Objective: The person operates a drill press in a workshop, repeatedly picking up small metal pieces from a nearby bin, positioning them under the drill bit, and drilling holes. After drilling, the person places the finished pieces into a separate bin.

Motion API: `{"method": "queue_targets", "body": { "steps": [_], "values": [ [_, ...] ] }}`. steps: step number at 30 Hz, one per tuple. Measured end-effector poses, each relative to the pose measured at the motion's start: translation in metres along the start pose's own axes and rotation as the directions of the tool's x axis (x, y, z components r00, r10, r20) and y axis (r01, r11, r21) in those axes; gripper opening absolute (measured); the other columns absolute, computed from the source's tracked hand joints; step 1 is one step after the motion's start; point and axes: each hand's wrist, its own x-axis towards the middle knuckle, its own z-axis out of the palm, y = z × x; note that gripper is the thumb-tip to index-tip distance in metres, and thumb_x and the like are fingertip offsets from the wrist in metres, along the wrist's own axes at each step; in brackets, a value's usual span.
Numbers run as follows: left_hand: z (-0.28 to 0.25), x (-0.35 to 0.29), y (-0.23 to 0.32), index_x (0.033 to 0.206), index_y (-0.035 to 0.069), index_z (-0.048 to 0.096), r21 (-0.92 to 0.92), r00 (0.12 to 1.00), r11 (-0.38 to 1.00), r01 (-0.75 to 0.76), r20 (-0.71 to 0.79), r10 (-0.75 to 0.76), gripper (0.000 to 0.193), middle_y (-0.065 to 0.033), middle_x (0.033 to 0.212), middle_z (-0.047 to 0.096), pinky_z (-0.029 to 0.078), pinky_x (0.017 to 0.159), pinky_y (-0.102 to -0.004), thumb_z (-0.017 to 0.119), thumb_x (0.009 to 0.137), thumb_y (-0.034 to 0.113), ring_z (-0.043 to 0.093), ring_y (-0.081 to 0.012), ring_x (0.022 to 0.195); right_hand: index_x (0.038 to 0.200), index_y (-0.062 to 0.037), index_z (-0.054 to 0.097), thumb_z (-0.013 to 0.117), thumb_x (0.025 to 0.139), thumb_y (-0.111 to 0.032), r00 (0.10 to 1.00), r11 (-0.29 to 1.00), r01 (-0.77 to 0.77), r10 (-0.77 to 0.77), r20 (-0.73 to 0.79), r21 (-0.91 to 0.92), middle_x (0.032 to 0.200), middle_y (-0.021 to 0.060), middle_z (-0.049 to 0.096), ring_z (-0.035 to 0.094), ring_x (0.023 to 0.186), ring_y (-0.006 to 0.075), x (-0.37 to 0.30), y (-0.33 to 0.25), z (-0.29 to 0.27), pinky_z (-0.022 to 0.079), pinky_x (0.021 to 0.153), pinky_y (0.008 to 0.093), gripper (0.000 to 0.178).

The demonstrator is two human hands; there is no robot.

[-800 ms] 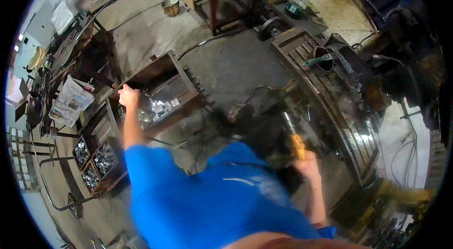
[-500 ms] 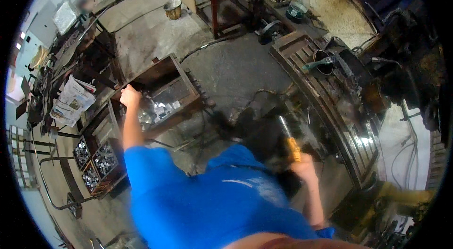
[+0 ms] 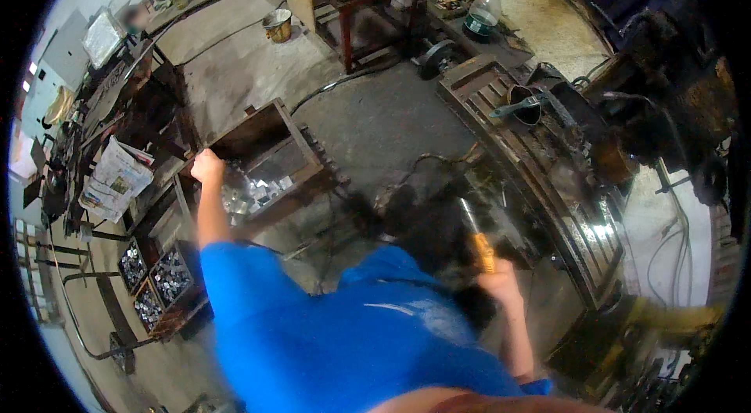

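Yellow-handled tool with a bright metal shaft, held in the person's right hand, its shaft pointing up and away from the blue-shirted body, between that body and a long slatted metal frame on the right. If the right arm swung outward, the shaft could knock the frame's edge; the likely cause would be attention split between two arms reaching to opposite sides. The left hand, at the left corner of an open box of pale metal pieces, might scrape on the rim if it slipped. As for grip, the right fingers wrap snugly round the handle's lower end. The left hand looks bunched, but whether it pinches the rim, a piece or nothing cannot be told.
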Motion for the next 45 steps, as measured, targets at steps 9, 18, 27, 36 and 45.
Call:
{"method": "queue_targets", "body": {
  "steps": [9,18,27,36,45],
  "values": [
    [0.000,0.008,-0.006,0.090,0.006,0.062,0.128,0.958,0.954,-0.270,0.140,0.252,0.023,-0.0149,0.098,0.061,0.050,0.072,-0.0374,0.059,0.072,0.019,0.061,-0.0284,0.089,0.077,-0.0006,0.058,0.052,0.057,-0.013,0.997,0.997,0.069,-0.068,-0.029,0.020,0.068,0.0229,0.056,0.057,0.065,0.0372,0.000,0.022,0.009,0.045,0.060,0.0394,0.024],
    [0.007,-0.021,0.000,0.086,0.006,0.061,-0.043,0.993,0.997,-0.056,-0.105,0.052,0.022,-0.0159,0.089,0.060,0.050,0.067,-0.0386,0.062,0.067,0.017,0.061,-0.0295,0.084,0.077,-0.0002,0.057,0.051,0.057,-0.013,0.998,0.998,0.054,-0.054,-0.010,0.041,0.067,0.0237,0.055,0.056,0.064,0.0384,0.000,0.022,0.011,0.045,0.059,0.0399,0.024],
    [0.042,0.005,0.003,0.085,0.007,0.062,-0.038,0.990,0.997,0.061,-0.125,-0.065,0.023,-0.0132,0.092,0.063,0.051,0.071,-0.0391,0.066,0.068,0.022,0.062,-0.0294,0.085,0.074,-0.0006,0.054,0.054,0.056,-0.015,0.998,0.996,0.057,-0.057,-0.004,0.073,0.065,0.0216,0.054,0.056,0.062,0.0353,0.002,0.037,0.020,0.044,0.057,0.0382,0.023],
    [0.020,0.006,-0.012,0.090,0.005,0.064,-0.487,0.899,0.759,0.432,0.171,-0.403,0.032,-0.0143,0.098,0.062,0.046,0.078,-0.0389,0.061,0.064,0.024,0.059,-0.0301,0.094,0.074,-0.0012,0.053,0.055,0.056,-0.014,0.996,0.995,0.089,-0.089,0.004,0.055,0.065,0.0199,0.054,0.056,0.060,0.0329,0.003,0.033,0.016,0.044,0.056,0.0375,0.022],
    [-0.017,-0.012,-0.001,0.094,0.004,0.063,-0.331,0.952,0.900,0.283,0.212,-0.221,0.037,-0.0139,0.099,0.062,0.047,0.076,-0.0382,0.058,0.066,0.028,0.059,-0.0284,0.094,0.077,-0.0016,0.056,0.054,0.058,-0.014,1.000,0.996,0.012,-0.015,0.026,0.093,0.069,0.0188,0.057,0.058,0.065,0.0332,0.007,0.042,0.028,0.045,0.057,0.0378,0.023]
  ]
}}
